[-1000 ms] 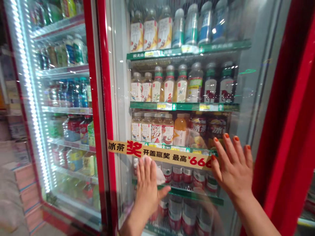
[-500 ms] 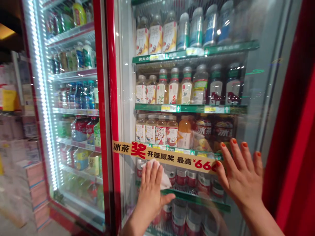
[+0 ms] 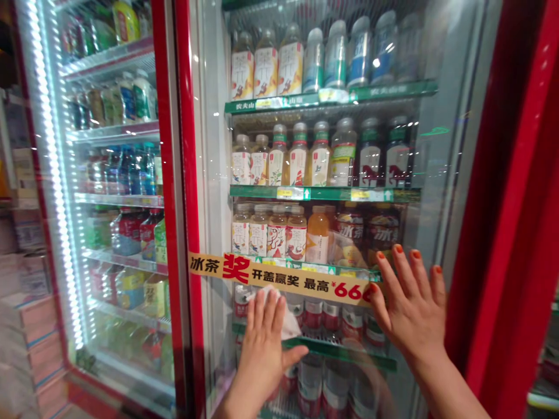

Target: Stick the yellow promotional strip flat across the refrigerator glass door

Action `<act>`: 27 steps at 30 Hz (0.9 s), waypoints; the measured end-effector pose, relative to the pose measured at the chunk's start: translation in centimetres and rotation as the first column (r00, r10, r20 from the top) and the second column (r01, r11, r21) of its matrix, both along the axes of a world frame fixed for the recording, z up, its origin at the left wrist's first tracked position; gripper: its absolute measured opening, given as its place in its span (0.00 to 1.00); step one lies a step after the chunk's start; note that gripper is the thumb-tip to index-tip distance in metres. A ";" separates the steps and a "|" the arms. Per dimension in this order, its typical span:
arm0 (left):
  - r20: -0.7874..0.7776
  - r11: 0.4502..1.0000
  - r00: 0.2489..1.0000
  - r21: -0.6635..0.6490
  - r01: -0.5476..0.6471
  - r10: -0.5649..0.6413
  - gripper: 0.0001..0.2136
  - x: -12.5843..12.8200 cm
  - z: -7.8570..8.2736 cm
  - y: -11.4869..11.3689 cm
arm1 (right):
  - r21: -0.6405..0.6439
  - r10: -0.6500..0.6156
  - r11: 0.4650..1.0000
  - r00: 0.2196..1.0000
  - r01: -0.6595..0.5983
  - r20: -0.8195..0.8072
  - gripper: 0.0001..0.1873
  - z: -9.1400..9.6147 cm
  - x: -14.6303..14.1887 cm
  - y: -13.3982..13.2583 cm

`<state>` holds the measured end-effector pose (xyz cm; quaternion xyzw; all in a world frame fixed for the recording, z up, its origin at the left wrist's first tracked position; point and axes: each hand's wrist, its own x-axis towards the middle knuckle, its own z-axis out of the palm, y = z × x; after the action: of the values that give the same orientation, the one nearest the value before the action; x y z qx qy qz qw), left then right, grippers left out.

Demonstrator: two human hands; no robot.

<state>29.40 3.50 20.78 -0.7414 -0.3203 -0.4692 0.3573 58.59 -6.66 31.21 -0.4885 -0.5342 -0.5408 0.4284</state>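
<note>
I face the glass door (image 3: 437,174) of a red-framed drinks fridge. My left hand (image 3: 264,343) lies flat on the glass, fingers stretched out, pressing a white tissue (image 3: 286,317) against it just below a yellow sticker strip (image 3: 279,278) with red and black print. My right hand (image 3: 410,305) is open too, fingers spread with orange nails, palm flat on the glass at the strip's right end. Behind the glass stand rows of bottled drinks (image 3: 297,157) on green-edged shelves.
A second lit fridge door (image 3: 109,192) with more bottles stands to the left, divided by a red frame post (image 3: 183,203). The red frame edge (image 3: 510,221) runs down the right. Stacked boxes (image 3: 26,326) sit at the far left on the floor.
My left hand with the tissue has slid slightly down and right on the glass below the strip. The right hand stays flat in about the same spot. The view has shifted a little.
</note>
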 end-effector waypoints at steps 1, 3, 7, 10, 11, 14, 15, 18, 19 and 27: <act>0.043 0.999 0.998 0.000 -0.038 0.038 0.51 -1.1 -1.0 0.5 | -0.003 -0.002 1.000 1.000 0.002 -0.004 0.38 0.0 0.0 0.0; 0.250 0.992 0.962 -0.079 -0.097 0.114 0.47 -3.9 -1.0 2.2 | -0.012 -0.002 1.000 1.000 0.002 -0.011 0.38 0.0 0.0 0.1; 0.416 0.967 0.886 -0.225 -0.118 0.205 0.46 -5.1 4.5 3.9 | -0.017 -0.008 1.000 1.000 0.008 -0.014 0.38 0.0 0.0 0.0; 0.325 0.974 0.936 -0.217 -0.064 0.135 0.50 -0.8 5.6 1.7 | -0.020 -0.002 1.000 1.000 0.002 -0.001 0.37 0.1 0.0 -0.1; 0.260 0.985 0.963 -0.171 -0.023 0.068 0.52 0.7 4.7 0.7 | -0.021 0.000 1.000 1.000 0.001 0.002 0.37 0.1 0.0 -0.1; 0.040 0.999 0.999 -0.034 0.017 -0.016 0.53 2.4 0.4 -1.0 | -0.020 -0.004 1.000 1.000 0.004 -0.003 0.37 0.1 0.0 -0.1; 0.042 1.000 0.999 -0.031 -0.001 0.002 0.51 1.9 -0.6 -0.9 | -0.022 -0.007 1.000 1.000 0.007 -0.007 0.37 0.1 0.0 0.0; 0.297 0.983 0.947 -0.164 -0.080 0.126 0.46 -0.8 0.0 1.0 | -0.027 -0.013 1.000 1.000 0.013 -0.011 0.37 0.0 0.0 0.1; 0.393 0.973 0.905 -0.217 -0.080 0.162 0.46 -1.3 1.4 1.7 | -0.024 -0.015 1.000 1.000 0.015 -0.010 0.37 0.0 0.0 0.1; 0.104 0.993 0.992 -0.090 0.080 -0.071 0.56 6.0 3.5 -2.3 | -0.024 -0.008 1.000 1.000 0.008 -0.001 0.38 0.1 0.0 -0.2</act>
<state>35.42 1.23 24.27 -0.7444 -0.3314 -0.5034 0.2874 58.62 -6.81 31.32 -0.4958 -0.5386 -0.5360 0.4206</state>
